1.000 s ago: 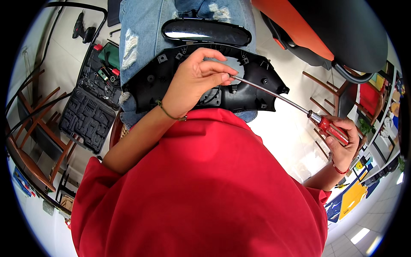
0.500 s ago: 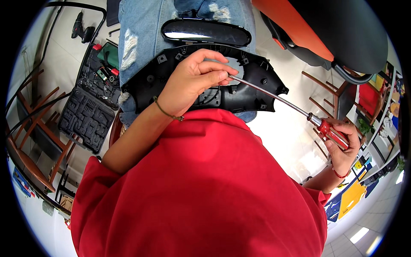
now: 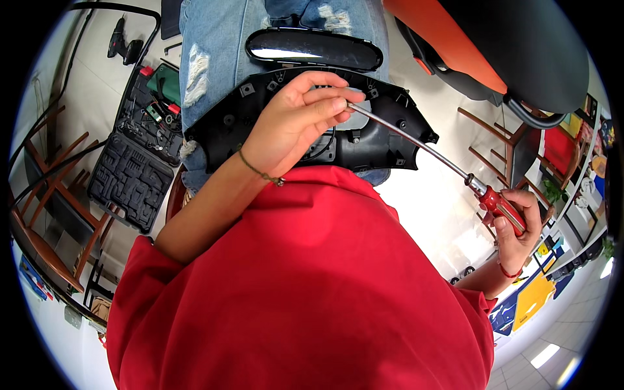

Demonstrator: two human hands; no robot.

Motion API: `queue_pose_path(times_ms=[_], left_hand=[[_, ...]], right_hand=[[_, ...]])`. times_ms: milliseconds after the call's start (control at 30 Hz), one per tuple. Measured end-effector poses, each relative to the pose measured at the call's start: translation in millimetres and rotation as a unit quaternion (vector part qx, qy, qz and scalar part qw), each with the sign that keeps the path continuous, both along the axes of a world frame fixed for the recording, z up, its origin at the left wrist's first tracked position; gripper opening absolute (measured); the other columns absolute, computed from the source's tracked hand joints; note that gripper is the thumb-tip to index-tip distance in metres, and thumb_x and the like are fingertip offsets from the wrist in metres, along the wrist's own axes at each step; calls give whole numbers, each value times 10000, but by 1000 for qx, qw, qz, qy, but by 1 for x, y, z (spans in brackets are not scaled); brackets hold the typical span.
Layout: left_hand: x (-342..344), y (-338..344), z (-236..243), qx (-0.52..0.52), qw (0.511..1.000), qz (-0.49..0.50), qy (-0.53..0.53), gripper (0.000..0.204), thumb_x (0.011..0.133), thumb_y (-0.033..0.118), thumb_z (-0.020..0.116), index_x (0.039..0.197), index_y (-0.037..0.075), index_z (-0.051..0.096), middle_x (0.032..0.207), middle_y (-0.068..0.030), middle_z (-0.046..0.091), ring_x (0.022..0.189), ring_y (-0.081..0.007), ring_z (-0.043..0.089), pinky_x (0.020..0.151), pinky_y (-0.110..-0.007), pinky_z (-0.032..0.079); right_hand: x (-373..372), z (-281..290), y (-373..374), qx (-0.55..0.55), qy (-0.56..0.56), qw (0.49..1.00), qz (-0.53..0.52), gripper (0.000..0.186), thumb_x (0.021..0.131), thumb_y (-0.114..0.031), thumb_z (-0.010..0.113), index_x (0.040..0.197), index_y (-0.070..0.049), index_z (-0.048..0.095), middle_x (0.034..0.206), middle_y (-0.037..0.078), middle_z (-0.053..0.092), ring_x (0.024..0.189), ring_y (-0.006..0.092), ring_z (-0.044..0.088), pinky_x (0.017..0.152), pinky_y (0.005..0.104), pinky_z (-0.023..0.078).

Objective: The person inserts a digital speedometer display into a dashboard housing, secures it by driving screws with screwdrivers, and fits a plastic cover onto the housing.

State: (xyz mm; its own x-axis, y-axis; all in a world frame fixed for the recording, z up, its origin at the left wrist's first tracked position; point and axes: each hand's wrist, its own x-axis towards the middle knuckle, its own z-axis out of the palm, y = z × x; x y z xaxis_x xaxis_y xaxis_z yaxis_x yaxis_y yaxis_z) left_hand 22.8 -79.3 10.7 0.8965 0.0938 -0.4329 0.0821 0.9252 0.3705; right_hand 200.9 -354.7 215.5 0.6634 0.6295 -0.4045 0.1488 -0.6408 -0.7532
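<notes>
My right hand (image 3: 519, 227) is closed round the red handle (image 3: 500, 208) of a long screwdriver (image 3: 422, 146). My left hand (image 3: 299, 120) is closed, thumb and fingers pinching at the screwdriver's tip; whether a small piece sits there too is hidden. Beneath that hand, a curved black plastic panel (image 3: 390, 140) lies across my jeans, inner side up, with clips, bosses and a grey plate (image 3: 361, 114) partly covered by my fingers. Just beyond it rests a glossy black oval strip (image 3: 312, 49).
An open tool case (image 3: 133, 182) and a drill (image 3: 120, 42) lie on the floor at left. Wooden chairs (image 3: 52, 208) stand at both sides. A large black and orange object (image 3: 526, 45) fills the upper right. Shelves with assorted items line the right edge.
My left fingertips have moved slightly upward with the screwdriver's tip. My right hand and the handle have shifted a little down and to the left.
</notes>
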Motion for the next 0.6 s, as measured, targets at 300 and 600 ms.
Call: queue_pose_path(times_ms=[300, 600], left_hand=[[17, -28, 4, -165, 986, -19, -1, 304, 1029, 142, 458, 1289, 17, 552, 1342, -138, 565, 1189, -185, 562, 1042, -312, 463], [42, -63, 3, -291, 955, -22, 41, 335, 1052, 221, 403, 1263, -2, 537, 1341, -166, 561, 1210, -213, 555, 1081, -333, 443]], right_hand=[[-1, 1, -12, 42, -12, 998, -37, 427, 846, -131, 721, 1149, 12, 456, 1008, 148, 618, 747, 130, 614, 646, 218, 476], [-8, 20, -3, -48, -94, 994, -23, 344, 825, -68, 720, 1094, 27, 527, 990, 137, 654, 810, 155, 653, 738, 246, 506]])
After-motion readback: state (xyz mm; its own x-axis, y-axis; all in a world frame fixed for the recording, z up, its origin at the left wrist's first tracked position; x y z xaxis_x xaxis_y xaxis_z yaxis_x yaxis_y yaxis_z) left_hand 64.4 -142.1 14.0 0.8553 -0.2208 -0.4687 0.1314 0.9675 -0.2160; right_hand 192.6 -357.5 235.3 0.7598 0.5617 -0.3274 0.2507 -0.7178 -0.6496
